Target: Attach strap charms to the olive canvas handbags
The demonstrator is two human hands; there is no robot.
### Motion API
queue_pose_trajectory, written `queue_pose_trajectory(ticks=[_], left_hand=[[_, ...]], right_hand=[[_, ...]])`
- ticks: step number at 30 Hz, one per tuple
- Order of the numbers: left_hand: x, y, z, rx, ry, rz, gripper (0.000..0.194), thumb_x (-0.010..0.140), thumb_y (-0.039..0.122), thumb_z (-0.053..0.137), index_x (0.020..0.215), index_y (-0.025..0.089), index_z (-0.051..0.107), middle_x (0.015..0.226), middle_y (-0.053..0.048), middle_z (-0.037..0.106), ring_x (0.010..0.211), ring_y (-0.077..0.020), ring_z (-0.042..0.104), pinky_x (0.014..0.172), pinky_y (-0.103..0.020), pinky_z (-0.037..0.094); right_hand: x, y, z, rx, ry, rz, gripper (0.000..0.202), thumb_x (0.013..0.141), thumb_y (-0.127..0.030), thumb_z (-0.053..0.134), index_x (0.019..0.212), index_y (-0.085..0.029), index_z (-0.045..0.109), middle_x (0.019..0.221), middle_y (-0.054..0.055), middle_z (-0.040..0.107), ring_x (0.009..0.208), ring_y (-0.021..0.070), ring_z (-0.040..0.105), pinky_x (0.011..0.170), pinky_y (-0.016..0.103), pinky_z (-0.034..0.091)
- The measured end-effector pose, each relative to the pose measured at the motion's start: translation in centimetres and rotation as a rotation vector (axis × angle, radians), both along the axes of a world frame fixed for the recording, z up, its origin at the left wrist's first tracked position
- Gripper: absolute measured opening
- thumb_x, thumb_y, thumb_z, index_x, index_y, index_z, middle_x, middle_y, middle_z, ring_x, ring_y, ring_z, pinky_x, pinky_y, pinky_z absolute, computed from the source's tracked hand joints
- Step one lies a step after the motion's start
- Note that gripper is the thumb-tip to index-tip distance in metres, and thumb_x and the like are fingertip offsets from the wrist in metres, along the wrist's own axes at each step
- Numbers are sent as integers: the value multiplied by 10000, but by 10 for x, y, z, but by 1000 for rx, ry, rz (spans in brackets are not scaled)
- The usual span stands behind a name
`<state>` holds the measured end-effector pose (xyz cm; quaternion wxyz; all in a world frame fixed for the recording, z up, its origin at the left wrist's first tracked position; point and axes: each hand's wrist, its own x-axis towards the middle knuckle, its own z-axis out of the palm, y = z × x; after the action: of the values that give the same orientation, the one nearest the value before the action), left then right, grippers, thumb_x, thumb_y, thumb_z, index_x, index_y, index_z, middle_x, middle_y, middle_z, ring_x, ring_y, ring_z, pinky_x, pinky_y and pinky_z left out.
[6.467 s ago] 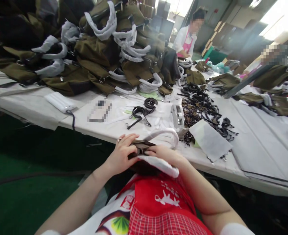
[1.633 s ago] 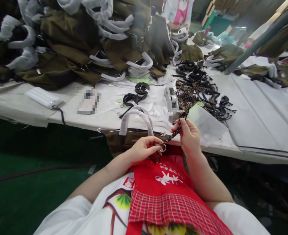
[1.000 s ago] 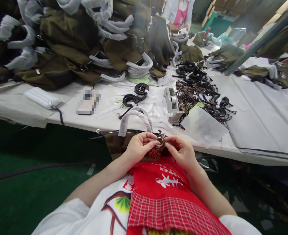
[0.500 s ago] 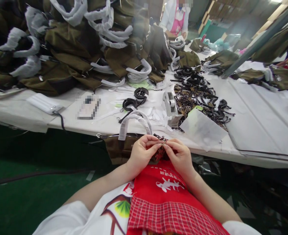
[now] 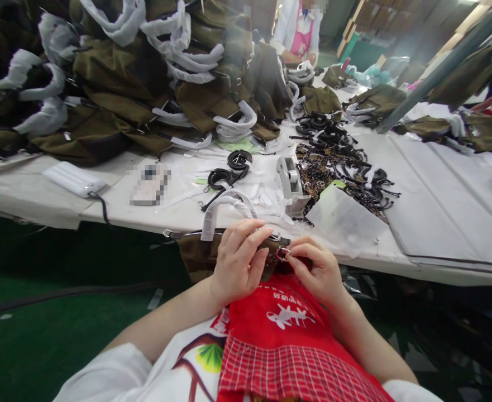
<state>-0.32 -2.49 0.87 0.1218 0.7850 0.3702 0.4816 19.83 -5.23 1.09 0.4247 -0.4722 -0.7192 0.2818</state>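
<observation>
A brown handbag (image 5: 197, 258) with a zip top and a wrapped handle (image 5: 210, 220) rests against the table's front edge, close to my body. My right hand (image 5: 316, 272) pinches a small metal ring (image 5: 282, 254) at the bag's right end. Over the bag's front, my left hand (image 5: 240, 262) is raised with its fingers apart and bent, holding nothing that I can see; it is separate from the ring. Part of the bag is hidden behind my left hand and the red apron.
Olive bags (image 5: 115, 84) with wrapped handles are heaped at back left. Black coiled straps (image 5: 220, 178), a phone (image 5: 149, 187) and a white power bank (image 5: 73, 178) lie on the table. Dark chain pieces (image 5: 333, 167) are piled right of centre. A co-worker (image 5: 298, 33) stands at the far side.
Half a second ago both hands pinched together at the bag's right end. My left hand has let go and moved left, its fingers opening; my right hand still pinches there, the ring now showing.
</observation>
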Motion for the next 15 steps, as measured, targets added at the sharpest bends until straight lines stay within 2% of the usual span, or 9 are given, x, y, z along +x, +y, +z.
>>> queue_pose_trajectory(ticks=[2, 4, 6, 11, 15], left_hand=[[-1, 6, 7, -82, 95, -189, 264, 930, 169, 485, 1158, 164, 617, 1182, -121, 659, 1126, -227, 592, 990, -390, 469], [0, 10, 9, -213, 153, -356, 192, 937, 185, 492, 1040, 162, 652, 989, -84, 703, 931, -184, 639, 852, -314, 507], [2, 11, 8, -314, 165, -423, 136, 919, 207, 537, 907, 166, 666, 823, -49, 688, 770, -157, 622, 726, -273, 493], [4, 6, -1, -518, -15, -359, 137, 867, 220, 625, 752, 165, 676, 679, -15, 637, 627, -119, 565, 599, -233, 433], [4, 5, -9, -589, -144, -273, 155, 868, 214, 628, 738, 163, 696, 700, -23, 680, 661, -123, 602, 650, -240, 458]], right_hand=[[1, 0, 2, -12, -22, 84, 75, 875, -140, 598, 837, -198, 628, 882, 40, 635, 799, 161, 588, 726, 289, 468], [1, 0, 2, -52, 13, 116, 92, 894, -153, 574, 819, -197, 605, 867, 37, 625, 789, 157, 579, 714, 284, 462], [1, 0, -1, -113, 82, 133, 124, 922, -183, 547, 806, -196, 589, 861, 36, 620, 789, 154, 574, 714, 281, 456], [1, 2, -19, -409, 285, 165, 190, 947, -351, 560, 844, -201, 613, 822, 18, 615, 755, 149, 559, 703, 272, 448], [-3, 1, -35, -688, 491, 140, 288, 905, -484, 608, 864, -201, 642, 808, 8, 632, 717, 133, 552, 656, 245, 439]])
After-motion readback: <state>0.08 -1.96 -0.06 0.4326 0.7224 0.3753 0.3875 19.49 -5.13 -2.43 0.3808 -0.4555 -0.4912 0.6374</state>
